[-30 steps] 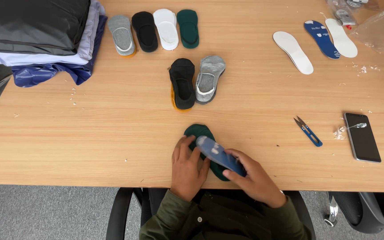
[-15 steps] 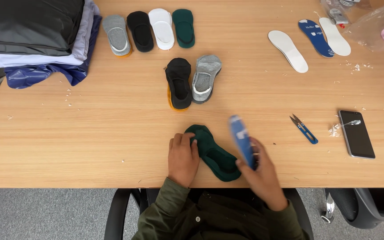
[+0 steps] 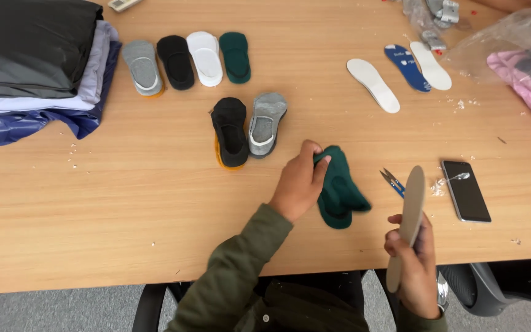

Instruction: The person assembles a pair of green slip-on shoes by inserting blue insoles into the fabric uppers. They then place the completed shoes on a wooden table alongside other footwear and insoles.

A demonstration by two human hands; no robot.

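Left grip (image 3: 299, 184) pinches our dark green fabric sock (image 3: 338, 187) on the bench (image 3: 124, 203); right grip (image 3: 414, 270) clamps the beige insole (image 3: 408, 218), edge-on, could slip.

This looks like a small garment workshop or packing station for socks and insoles. On a long wooden worktable (image 3: 93, 203) lie rows of no-show socks (image 3: 185, 59), loose shoe insoles (image 3: 373, 84), thread snips (image 3: 393, 182) and scattered trimmings. A stack of folded fabric (image 3: 32, 55) sits at one corner, with goods in a clear plastic bag (image 3: 517, 49) at another.
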